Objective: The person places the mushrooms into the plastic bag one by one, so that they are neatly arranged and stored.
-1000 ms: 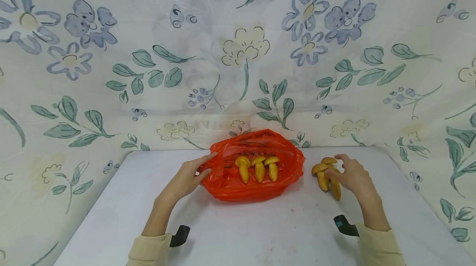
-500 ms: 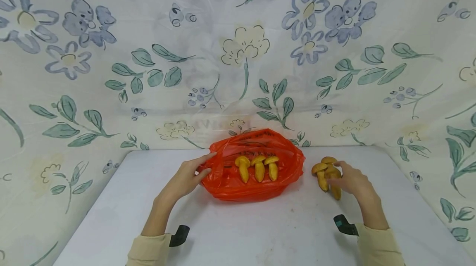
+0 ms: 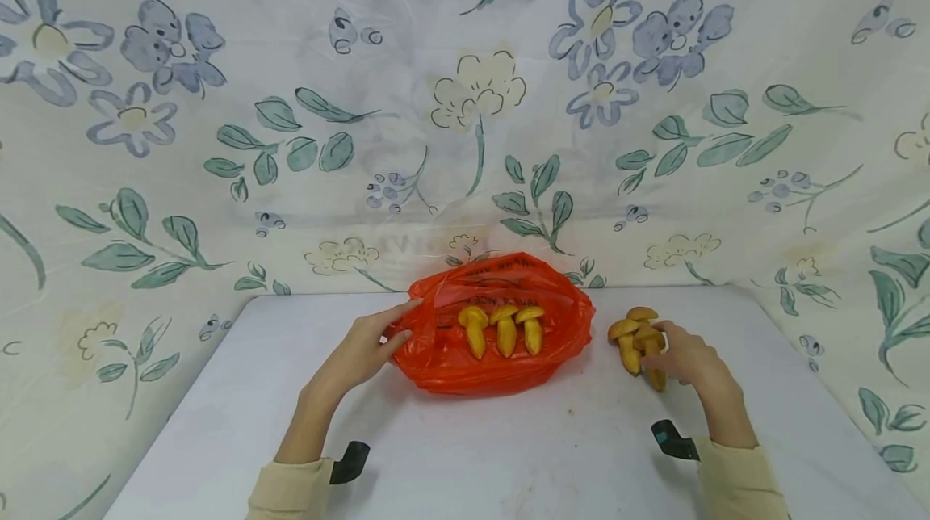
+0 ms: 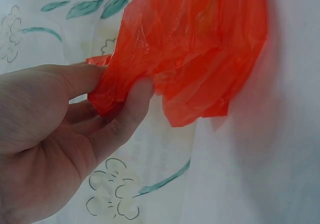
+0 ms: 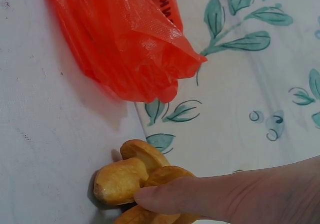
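A red plastic bag lies mouth-open at the middle of the table's back, three yellow-brown mushrooms standing side by side within its mouth. My left hand pinches the bag's left edge; in the left wrist view the thumb and fingers hold the crumpled red film. Right of the bag, three more mushrooms are clustered on the table. My right hand pinches the nearest one by its cap, from the right. The right wrist view shows my thumb across it, partly hiding the cluster.
The white table carries a few small specks in front of the bag. Behind it rises a floral cloth, close to the bag's back. A dark wrist mount juts inward from the left sleeve, another from the right.
My right hand has lowered slightly and brought its thumb and fingers in around the nearest mushroom. The left hand and bag stay in place.
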### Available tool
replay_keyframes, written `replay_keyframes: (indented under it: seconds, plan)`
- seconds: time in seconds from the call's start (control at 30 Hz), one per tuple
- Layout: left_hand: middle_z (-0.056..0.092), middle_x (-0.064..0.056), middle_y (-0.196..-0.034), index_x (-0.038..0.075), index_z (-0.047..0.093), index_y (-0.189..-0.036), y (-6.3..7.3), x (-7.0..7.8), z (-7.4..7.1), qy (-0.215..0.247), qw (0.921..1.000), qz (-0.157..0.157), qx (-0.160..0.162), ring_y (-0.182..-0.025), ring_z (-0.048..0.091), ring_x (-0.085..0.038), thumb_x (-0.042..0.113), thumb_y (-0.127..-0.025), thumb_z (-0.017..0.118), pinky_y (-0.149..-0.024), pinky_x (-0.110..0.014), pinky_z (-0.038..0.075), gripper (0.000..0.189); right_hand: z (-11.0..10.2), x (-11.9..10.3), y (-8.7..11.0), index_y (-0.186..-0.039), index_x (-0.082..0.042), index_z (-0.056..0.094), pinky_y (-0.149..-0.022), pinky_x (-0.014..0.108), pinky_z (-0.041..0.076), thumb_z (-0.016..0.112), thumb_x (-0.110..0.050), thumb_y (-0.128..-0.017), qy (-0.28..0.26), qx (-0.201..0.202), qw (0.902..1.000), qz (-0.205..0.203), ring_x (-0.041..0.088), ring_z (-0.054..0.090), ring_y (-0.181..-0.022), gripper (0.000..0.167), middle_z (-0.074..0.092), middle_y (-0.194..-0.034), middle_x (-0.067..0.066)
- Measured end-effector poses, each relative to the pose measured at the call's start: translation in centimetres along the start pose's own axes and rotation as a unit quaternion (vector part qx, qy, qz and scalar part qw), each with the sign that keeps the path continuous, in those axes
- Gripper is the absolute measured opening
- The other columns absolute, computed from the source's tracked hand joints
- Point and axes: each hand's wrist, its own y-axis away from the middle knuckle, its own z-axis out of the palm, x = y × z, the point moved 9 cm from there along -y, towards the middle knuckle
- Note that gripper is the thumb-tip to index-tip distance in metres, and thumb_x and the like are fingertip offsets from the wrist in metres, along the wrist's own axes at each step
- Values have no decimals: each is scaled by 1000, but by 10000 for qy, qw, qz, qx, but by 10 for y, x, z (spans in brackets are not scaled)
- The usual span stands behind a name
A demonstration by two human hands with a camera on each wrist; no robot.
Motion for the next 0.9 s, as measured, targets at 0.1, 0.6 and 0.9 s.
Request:
replay_keyframes:
  seconds: [0.1,0.6,0.9]
  plan:
    - [66,-11,-124,16,49,-145,0,0,0,21,10000,-11,0,-86,59,-17,8,-95,62,-69,-16,54,53,1,0,0,-145,6,31,-69,41,56,68,-25,-90,58,-30,10000,-10,32,63,-85,74,46,-134,38]
    - [66,-11,-123,16,48,-146,0,-1,2,-12,10000,-14,-4,-86,60,-16,9,-95,63,-69,-16,55,53,1,0,0,-145,5,31,-72,42,58,67,-23,-90,-43,-48,10000,-25,33,63,-87,72,47,-133,37]
    - [65,-13,-127,14,48,-145,1,1,0,-42,10000,16,-12,-91,61,-18,9,-95,63,-72,-19,57,53,1,-1,1,-145,4,31,-71,42,56,66,-24,-90,-5,-86,10000,-5,31,64,-83,71,47,-133,37]
